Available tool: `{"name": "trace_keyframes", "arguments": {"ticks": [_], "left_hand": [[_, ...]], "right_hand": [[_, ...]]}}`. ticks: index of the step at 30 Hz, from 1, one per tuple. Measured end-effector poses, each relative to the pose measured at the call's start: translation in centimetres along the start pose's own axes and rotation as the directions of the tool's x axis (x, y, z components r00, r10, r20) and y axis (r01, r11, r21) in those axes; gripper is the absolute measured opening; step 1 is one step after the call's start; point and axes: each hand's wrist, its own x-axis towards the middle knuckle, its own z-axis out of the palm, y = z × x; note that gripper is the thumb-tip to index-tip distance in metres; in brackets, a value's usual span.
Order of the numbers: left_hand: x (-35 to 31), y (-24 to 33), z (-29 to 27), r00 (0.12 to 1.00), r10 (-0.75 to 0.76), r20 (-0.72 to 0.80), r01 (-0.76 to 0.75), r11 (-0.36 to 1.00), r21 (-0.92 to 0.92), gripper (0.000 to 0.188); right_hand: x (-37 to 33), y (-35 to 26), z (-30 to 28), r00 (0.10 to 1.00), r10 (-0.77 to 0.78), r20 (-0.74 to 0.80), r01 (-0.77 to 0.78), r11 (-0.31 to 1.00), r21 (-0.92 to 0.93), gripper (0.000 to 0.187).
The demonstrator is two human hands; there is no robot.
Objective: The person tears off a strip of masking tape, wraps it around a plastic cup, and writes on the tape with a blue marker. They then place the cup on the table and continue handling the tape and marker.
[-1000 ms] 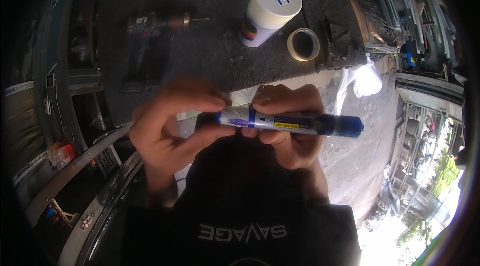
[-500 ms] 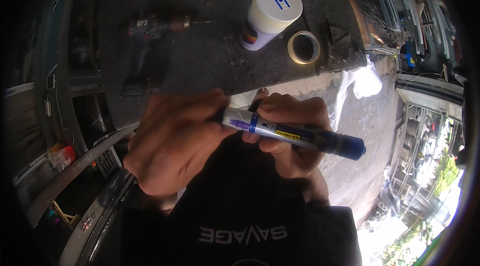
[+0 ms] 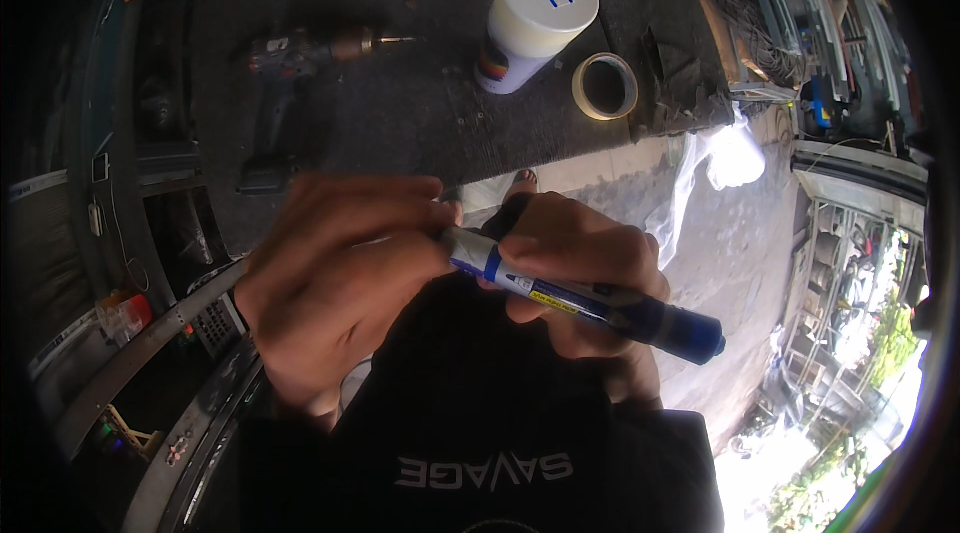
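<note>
The right hand (image 3: pixel 590 248) is holding a blue and silver marker (image 3: pixel 560 295). Its thumb and fingers are closing around the middle. The marker is sitting in front of the dark shirt (image 3: pixel 480 383), and it is tipping down to the right more than it was a second ago, when it was lying almost flat.

The left hand (image 3: pixel 340 288) is looking different too. Its finger and thumb were making a big C before, but now its back is facing up and it is covering the marker's left end. Its fingertips are hiding, so I cannot tell how they are gripping.

The drill (image 3: pixel 285 58), white tub (image 3: pixel 525 33) and tape roll (image 3: pixel 592 113) are still resting on the dark table (image 3: pixel 400 123).
</note>
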Motion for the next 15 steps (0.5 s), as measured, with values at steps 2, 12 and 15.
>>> {"name": "trace_keyframes", "arguments": {"ticks": [2,12,15], "left_hand": [[0.0,0.0,0.2,1.000,0.025,0.009,-0.025,0.999,0.031,0.033],[-0.1,0.1,0.3,0.999,-0.033,-0.019,0.034,0.999,0.016,0.028],[-0.1,0.2,0.1,0.999,-0.040,0.005,0.039,0.998,0.046,0.027]], "right_hand": [[0.0,0.0,-0.6,0.999,-0.002,0.052,0.005,0.998,-0.056,0.049],[-0.6,1.5,-0.3,0.999,-0.014,0.033,0.011,0.997,0.082,0.051],[-0.6,1.4,-0.4,0.999,-0.012,0.033,0.009,0.997,0.082,0.050]]}}
